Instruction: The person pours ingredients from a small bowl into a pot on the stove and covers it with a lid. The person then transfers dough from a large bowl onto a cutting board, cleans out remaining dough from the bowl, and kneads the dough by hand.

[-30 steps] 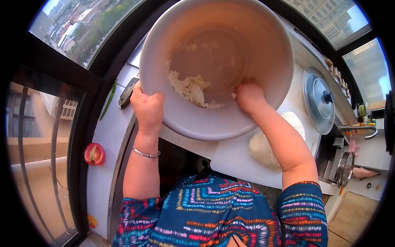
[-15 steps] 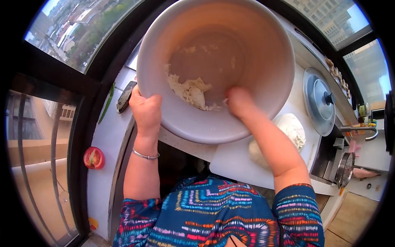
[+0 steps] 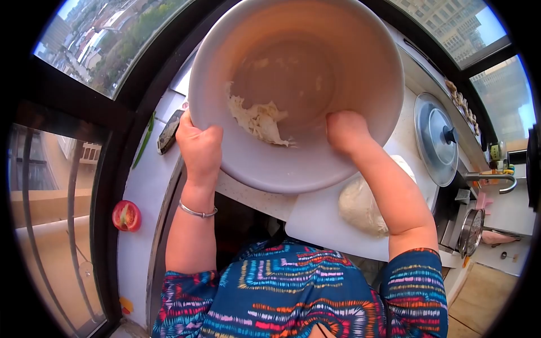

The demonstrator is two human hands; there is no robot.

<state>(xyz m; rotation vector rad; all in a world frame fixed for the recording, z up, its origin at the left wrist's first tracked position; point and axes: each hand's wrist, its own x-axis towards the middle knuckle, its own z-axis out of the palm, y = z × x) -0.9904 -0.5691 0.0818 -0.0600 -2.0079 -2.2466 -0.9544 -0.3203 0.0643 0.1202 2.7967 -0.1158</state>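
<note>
A large basin [image 3: 293, 179] is tilted so that its inside faces me. My left hand [image 3: 199, 147] is closed around its left rim. Inside, my right hand [image 3: 346, 130] is curled into a fist against the lower right of the inner wall; its fingertips are turned away, so what they hold, if anything, is hidden. Torn scraps of pale dough [image 3: 260, 119] cling to the lower left of the basin, and smaller smears show on the bottom. A big smooth lump of dough [image 3: 360, 205] rests on a white board [image 3: 313, 225], partly behind my right forearm.
A glass lid [image 3: 437, 141] with a black knob lies to the right, near a faucet [image 3: 499, 179] and a steel strainer [image 3: 472, 232]. On the left counter are a halved tomato [image 3: 126, 216], a green stalk [image 3: 145, 139] and a dark object [image 3: 169, 134]. Windows border both sides.
My right hand has moved right along the basin's inner wall, away from the dough scraps. The left hand keeps its hold on the rim, and the basin has barely shifted.
</note>
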